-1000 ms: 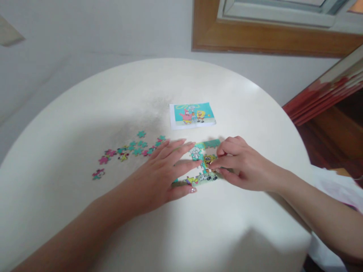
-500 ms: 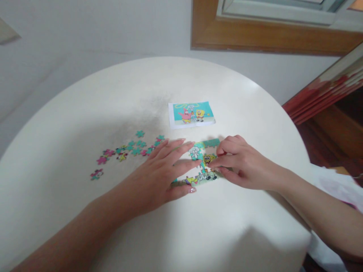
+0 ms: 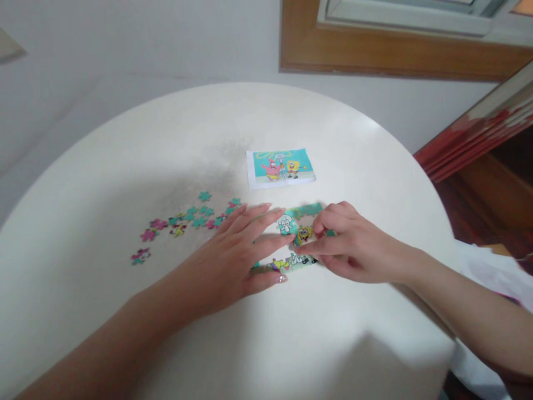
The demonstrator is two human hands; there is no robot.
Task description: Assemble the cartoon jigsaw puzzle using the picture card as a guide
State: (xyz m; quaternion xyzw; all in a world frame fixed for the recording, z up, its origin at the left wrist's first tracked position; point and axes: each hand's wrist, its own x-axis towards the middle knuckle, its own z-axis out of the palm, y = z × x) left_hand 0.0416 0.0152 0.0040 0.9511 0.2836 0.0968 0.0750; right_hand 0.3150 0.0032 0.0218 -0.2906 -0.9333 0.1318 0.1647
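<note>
A partly assembled jigsaw puzzle (image 3: 287, 225) lies on the white round table (image 3: 250, 344), with cartoon figures on its teal pieces and gaps of table inside it. My left hand (image 3: 239, 250) rests flat over the puzzle's left side, fingers spread, covering that part. At the right side, my right hand (image 3: 350, 244) has bent fingers working on a puzzle piece (image 3: 305, 233) with a yellow cartoon face; the index fingertip presses just below the face. The thumb's tip is hidden from view. Loose puzzle pieces (image 3: 200, 221) in teal, pink and yellow are scattered left of my left hand.
Behind the puzzle lies a printed reference picture (image 3: 283, 166) of the same cartoon figures. A wood-framed window (image 3: 300, 39) is on the wall beyond the table. Red curtain cloth (image 3: 462, 144) hangs at the right, and white material (image 3: 491, 272) sits beside the table.
My right index fingertip has shifted left and slightly down across the puzzle, uncovering a little teal at its right edge. My left hand has stayed in place.
</note>
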